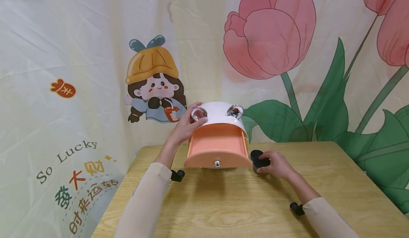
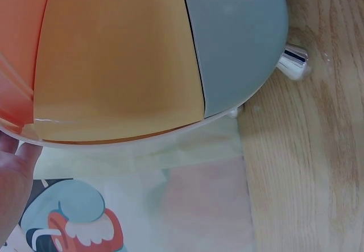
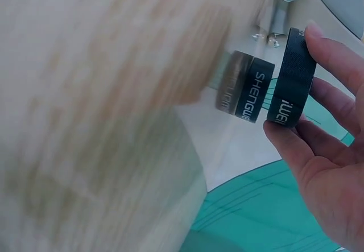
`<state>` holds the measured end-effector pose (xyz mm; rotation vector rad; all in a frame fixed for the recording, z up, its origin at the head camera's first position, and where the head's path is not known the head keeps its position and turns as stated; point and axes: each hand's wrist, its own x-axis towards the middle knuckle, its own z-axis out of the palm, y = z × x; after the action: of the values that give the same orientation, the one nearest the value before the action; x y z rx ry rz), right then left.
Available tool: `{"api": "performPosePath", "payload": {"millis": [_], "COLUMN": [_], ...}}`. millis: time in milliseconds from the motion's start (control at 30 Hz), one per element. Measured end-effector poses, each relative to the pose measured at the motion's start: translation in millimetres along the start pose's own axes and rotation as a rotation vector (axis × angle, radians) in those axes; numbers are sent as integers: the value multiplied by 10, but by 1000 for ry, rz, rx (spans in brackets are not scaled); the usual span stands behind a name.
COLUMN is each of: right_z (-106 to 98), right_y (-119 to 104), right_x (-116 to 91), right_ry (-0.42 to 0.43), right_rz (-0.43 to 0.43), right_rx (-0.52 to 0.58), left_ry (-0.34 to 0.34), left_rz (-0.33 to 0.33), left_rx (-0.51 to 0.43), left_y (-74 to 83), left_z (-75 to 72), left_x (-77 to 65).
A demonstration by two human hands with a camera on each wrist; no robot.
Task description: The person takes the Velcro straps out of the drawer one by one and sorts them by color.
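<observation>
A rounded white-topped drawer box (image 1: 218, 111) carries two silver rings like eyes. Its top drawer (image 1: 217, 138), orange-pink with a silver knob, is pulled out. My left hand (image 1: 185, 126) grips the box's upper left edge, thumb in front by the ring. In the left wrist view, a yellow drawer (image 2: 119, 58) and a grey-blue drawer (image 2: 239, 41) lie beyond those fingertips. To the right of the box, my right hand (image 1: 277, 164) pinches a black tape roll (image 3: 293, 78) by its rim. Another dark tape roll (image 3: 245, 86) with white lettering stands close behind it.
The box stands on a wooden table (image 1: 223, 209) near a printed cloth backdrop (image 1: 204, 53). Black wrist-worn devices show at the left wrist (image 1: 177, 175) and the right wrist (image 1: 297, 209).
</observation>
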<state>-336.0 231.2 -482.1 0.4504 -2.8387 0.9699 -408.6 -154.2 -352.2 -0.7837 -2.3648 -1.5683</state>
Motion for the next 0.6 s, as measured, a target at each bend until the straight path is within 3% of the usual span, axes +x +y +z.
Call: {"api": "performPosePath", "payload": {"millis": [600], "right_z": [56], "right_y": [75], "right_x": [-11], "right_ry": [-43], "right_rz": [-27], "right_rx": [-22], "left_ry": [-5], "left_rz": [-42], "left_rx": [-22], "left_y": [-3], "left_z": [7], "left_x": [13]}}
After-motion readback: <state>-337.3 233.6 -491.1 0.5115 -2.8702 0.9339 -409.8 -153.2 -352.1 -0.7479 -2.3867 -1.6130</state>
